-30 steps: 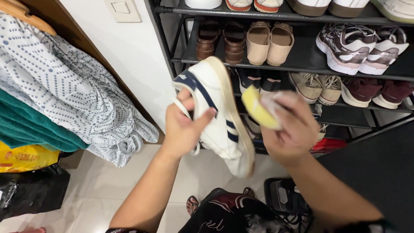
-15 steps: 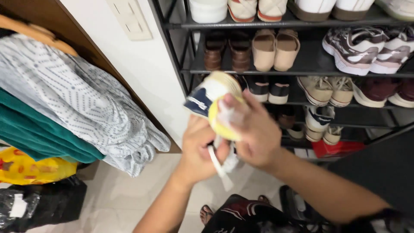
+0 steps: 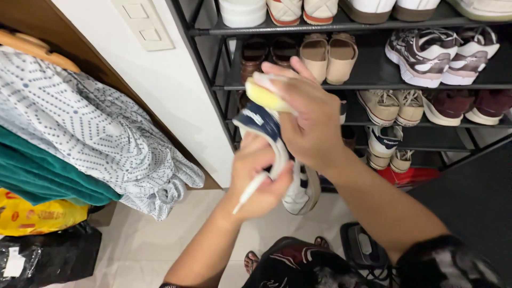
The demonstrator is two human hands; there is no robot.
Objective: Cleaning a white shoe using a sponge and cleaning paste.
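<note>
the person's left hand [image 3: 261, 178] sits just below the middle of the frame, fingers wrapped tight around a white sneaker [image 3: 296, 181] with navy stripes and a navy heel patch. the shoe hangs between the two hands in the centre of the frame, heel end up, its pale sole edge showing toward the lower right. a white lace [image 3: 250, 193] trails out over the left thumb and points down to the lower left.

the right hand [image 3: 309, 120] is above it, a little over centre, closed on a yellow sponge [image 3: 265, 97] that it presses against the navy heel of the sneaker. the fingers curl over the sponge, so only its left end shows. the two hands are close together, nearly touching, with the shoe clamped between them.

behind them, filling the upper right of the frame, stands a black metal shoe rack [image 3: 213, 85]. its shelves carry brown leather shoes [image 3: 266, 50], beige slip-ons [image 3: 328, 56], grey and maroon trainers [image 3: 442, 53], and further pairs lower down. a white wall switch [image 3: 141, 24] is at the top, left of the rack. on the left side hangs a white dotted garment [image 3: 96, 133] over a green cloth [image 3: 42, 170], with a yellow bag [image 3: 37, 216] and a black bag [image 3: 53, 256] under them in the lower left. pale floor tiles [image 3: 149, 240] run along the bottom.
</note>
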